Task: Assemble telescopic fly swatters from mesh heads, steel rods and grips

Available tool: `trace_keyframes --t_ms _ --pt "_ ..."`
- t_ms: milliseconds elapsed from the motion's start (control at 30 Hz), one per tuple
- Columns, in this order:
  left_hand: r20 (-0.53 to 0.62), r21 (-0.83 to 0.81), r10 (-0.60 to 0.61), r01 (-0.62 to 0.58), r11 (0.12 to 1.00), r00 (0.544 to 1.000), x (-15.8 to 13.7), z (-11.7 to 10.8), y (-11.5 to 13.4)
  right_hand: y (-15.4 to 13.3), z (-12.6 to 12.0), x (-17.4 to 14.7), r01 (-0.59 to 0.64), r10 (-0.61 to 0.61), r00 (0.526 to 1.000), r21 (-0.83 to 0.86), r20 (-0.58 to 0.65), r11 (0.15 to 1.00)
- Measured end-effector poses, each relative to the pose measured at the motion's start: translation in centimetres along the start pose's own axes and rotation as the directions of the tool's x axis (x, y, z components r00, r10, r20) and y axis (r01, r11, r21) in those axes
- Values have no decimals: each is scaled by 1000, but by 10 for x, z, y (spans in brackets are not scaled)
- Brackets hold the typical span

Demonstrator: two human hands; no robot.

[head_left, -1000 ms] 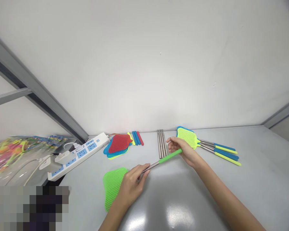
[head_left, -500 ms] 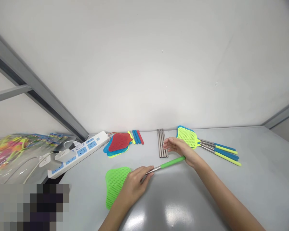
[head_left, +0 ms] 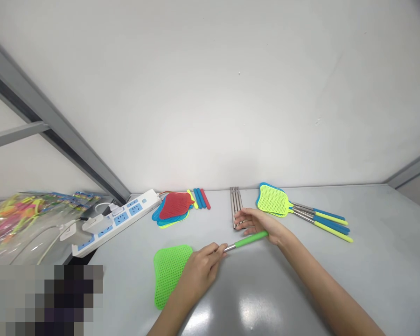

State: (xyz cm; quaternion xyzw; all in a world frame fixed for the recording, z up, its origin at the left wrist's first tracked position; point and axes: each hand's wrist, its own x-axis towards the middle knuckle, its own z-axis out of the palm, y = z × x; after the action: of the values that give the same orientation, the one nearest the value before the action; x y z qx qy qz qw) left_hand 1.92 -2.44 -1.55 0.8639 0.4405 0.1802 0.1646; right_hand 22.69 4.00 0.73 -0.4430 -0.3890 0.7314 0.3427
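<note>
My left hand (head_left: 203, 267) is closed around the metal rod of a green fly swatter (head_left: 171, 268), whose mesh head lies to its left. The swatter's green grip (head_left: 251, 239) points right, its end meeting the palm of my right hand (head_left: 257, 224). That hand is open, fingers stretched and slightly curled, not wrapped round the grip. Just behind my right fingers lie several metal rods (head_left: 235, 200) side by side, their near ends partly covered by the hand.
A stack of red, blue and yellow swatter heads (head_left: 175, 206) lies at back left, beside several loose grips (head_left: 200, 199). Swatters with rods and grips (head_left: 315, 217) lie at right. A power strip (head_left: 117, 221) with plugs and a plastic bag (head_left: 24, 224) occupy the left.
My left hand has slid a little right along the rod, nearer the green grip. My right hand has dropped slightly, its palm still at the grip's end.
</note>
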Motion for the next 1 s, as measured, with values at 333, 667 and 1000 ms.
trace_keyframes --t_ms 333,667,1000 --pt "13 129 20 -21 991 1000 -2 3 5 13 2 7 -138 137 988 6 66 990" --pt "23 230 22 -27 973 999 -3 2 10 19 4 9 -145 142 982 12 128 989" --pt "-81 0 -84 84 996 993 5 -9 10 -4 13 -4 -94 51 973 184 224 978"
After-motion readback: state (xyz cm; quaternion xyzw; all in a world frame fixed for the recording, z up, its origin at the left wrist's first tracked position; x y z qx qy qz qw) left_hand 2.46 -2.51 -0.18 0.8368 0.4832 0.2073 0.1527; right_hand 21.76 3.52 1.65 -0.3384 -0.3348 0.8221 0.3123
